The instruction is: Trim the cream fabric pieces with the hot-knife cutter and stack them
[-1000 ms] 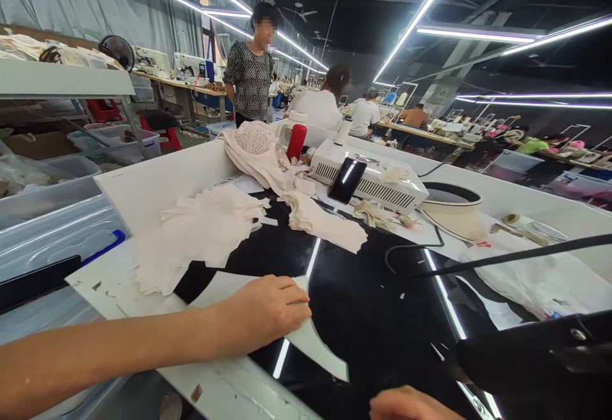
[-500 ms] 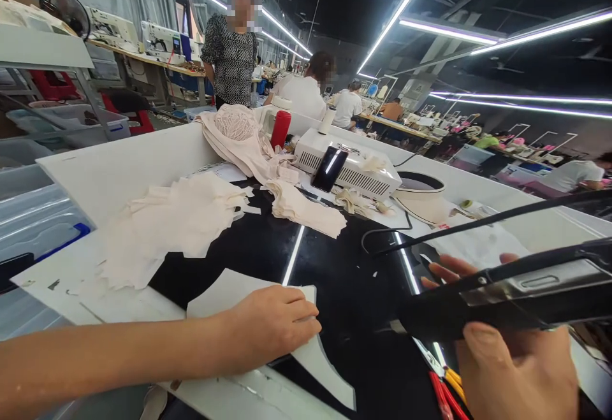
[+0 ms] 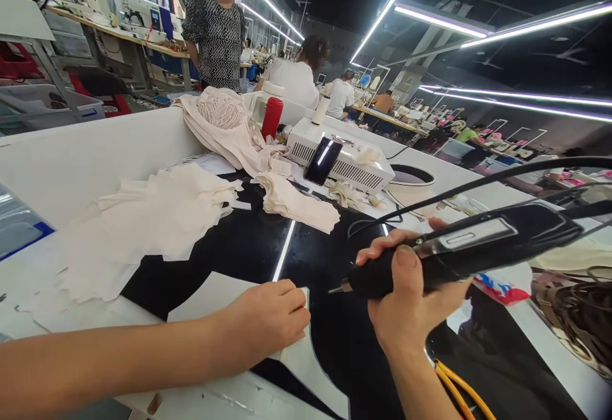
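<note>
My left hand point(image 3: 268, 319) presses flat on a white curved pattern piece point(image 3: 313, 366) that lies on the glossy black work surface point(image 3: 239, 241). My right hand point(image 3: 411, 299) grips a black corded hand tool point(image 3: 473, 248); its small metal tip points left, just above the surface and right of the pattern piece. A pile of cream fabric pieces point(image 3: 148, 216) lies to the left, beyond my left hand. More cream fabric point(image 3: 296, 203) sits further back in the middle.
A white control box point(image 3: 354, 165) with a phone point(image 3: 323, 160) leaning on it stands at the back, beside a red bottle point(image 3: 271, 118) and lace garments point(image 3: 220, 114). A person in a patterned top point(image 3: 215, 21) stands behind the table. Yellow cables point(image 3: 459, 388) lie near right.
My right hand has brought the black tool from the lower right up and left, over the black surface, tip near the pattern piece. My left hand stays on the piece. The view shifted.
</note>
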The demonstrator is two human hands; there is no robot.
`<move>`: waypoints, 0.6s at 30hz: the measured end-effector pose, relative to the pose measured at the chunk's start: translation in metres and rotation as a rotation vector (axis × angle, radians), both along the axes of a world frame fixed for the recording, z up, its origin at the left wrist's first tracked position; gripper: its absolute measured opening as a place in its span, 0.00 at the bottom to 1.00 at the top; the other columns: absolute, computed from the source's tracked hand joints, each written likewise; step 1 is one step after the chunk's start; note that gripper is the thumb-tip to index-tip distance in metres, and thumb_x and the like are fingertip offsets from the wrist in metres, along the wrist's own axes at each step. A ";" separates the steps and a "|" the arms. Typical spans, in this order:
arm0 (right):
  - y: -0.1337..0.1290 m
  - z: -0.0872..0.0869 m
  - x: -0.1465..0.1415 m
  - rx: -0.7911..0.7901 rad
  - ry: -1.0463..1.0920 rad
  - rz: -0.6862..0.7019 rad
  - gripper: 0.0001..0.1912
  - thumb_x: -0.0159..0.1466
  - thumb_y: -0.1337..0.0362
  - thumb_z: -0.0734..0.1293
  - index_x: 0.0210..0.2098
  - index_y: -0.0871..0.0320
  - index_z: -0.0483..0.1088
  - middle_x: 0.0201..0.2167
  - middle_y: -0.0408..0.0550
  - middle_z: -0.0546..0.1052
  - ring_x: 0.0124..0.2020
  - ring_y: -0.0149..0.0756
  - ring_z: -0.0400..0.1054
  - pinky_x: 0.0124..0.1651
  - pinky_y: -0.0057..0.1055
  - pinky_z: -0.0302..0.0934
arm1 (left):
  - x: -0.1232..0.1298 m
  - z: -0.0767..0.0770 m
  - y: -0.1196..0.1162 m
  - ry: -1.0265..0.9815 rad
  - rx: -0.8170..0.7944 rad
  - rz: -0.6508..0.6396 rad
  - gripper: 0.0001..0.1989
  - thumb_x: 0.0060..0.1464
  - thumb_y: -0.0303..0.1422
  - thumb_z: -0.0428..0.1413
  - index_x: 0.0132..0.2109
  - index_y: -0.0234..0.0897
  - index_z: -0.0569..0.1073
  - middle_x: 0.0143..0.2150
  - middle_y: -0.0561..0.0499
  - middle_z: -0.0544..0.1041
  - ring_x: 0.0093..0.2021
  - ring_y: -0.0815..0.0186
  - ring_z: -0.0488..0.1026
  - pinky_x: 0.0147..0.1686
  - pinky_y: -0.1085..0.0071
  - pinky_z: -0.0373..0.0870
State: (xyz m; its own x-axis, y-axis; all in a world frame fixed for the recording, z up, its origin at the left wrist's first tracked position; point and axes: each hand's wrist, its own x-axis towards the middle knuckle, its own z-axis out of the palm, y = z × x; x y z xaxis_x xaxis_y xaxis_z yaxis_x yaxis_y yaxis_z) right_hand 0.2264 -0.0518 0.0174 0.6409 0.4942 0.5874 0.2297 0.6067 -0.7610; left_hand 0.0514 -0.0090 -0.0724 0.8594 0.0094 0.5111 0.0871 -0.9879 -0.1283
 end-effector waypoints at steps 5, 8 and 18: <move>0.009 -0.008 -0.003 0.028 0.037 0.148 0.23 0.61 0.59 0.75 0.52 0.50 0.66 0.30 0.36 0.74 0.24 0.30 0.68 0.24 0.30 0.69 | -0.003 0.007 -0.005 -0.022 -0.038 0.003 0.13 0.70 0.24 0.55 0.33 0.36 0.71 0.30 0.52 0.69 0.33 0.64 0.67 0.34 0.67 0.65; 0.012 -0.009 -0.004 0.031 0.057 0.180 0.22 0.60 0.59 0.75 0.51 0.51 0.66 0.30 0.36 0.74 0.24 0.30 0.68 0.24 0.29 0.67 | -0.004 0.010 -0.008 -0.026 -0.042 0.018 0.12 0.69 0.23 0.54 0.34 0.35 0.72 0.30 0.52 0.68 0.32 0.64 0.66 0.33 0.67 0.65; 0.015 -0.006 -0.008 0.009 0.033 0.223 0.22 0.61 0.54 0.74 0.49 0.49 0.65 0.29 0.35 0.72 0.22 0.29 0.66 0.22 0.28 0.64 | -0.007 0.006 -0.010 -0.023 -0.097 0.019 0.11 0.63 0.19 0.57 0.33 0.35 0.70 0.30 0.52 0.67 0.32 0.64 0.65 0.32 0.67 0.64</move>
State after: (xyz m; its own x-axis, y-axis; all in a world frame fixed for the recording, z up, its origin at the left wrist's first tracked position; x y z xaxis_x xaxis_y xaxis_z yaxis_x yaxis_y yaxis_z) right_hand 0.2187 -0.0369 0.0111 0.5349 0.6209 0.5730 0.0644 0.6463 -0.7604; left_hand 0.0448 -0.0189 -0.0668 0.8466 0.0757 0.5268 0.1077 -0.9937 -0.0302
